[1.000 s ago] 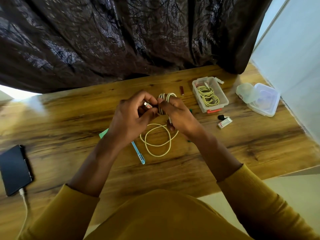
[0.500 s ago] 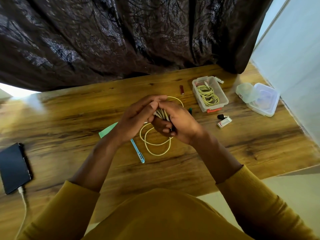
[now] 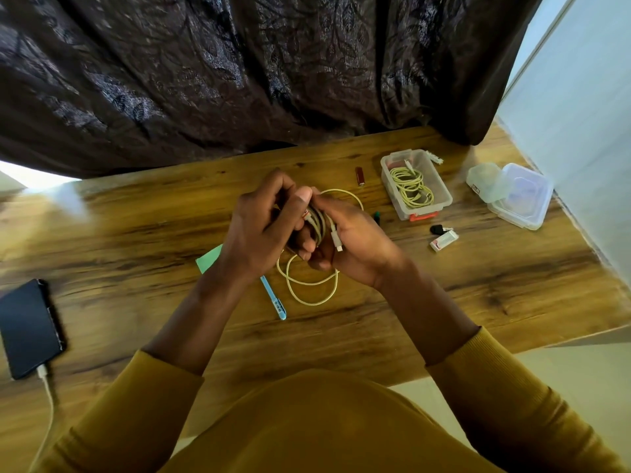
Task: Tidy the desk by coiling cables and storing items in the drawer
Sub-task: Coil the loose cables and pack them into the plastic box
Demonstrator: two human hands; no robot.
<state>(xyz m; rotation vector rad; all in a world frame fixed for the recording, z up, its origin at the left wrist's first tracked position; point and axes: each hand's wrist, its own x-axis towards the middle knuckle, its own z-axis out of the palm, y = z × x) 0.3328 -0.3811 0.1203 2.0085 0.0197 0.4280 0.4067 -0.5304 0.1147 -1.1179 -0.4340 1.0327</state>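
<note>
Since half a second ago, our hands have stayed close together over the tabletop (image 3: 136, 233), and a white plug now sticks out below our right thumb. Our left hand (image 3: 259, 230) is curled around the bunch of yellow cable (image 3: 317, 221), with its thumb pressed on top of the loops. Our right hand (image 3: 355, 240) is curled around the same bunch from the other side and holds it tight. One loop of the cable pokes up behind the hands, and two loose loops hang down and lie on the tabletop just below them.

Starting from that cable, a blue pen (image 3: 275, 300) lies just beside the loose loops on their left, and a green paper (image 3: 209, 260) peeks out from under our left wrist. A clear box (image 3: 440, 196) sits to the right and farther back, with another coiled yellow cable (image 3: 411, 186) inside it. A small red thing (image 3: 359, 175) lies between the box and our hands. A clear lid (image 3: 522, 199) lies farther right. A black phone (image 3: 29, 327) with a white cord plugged in rests far to the left.
</note>
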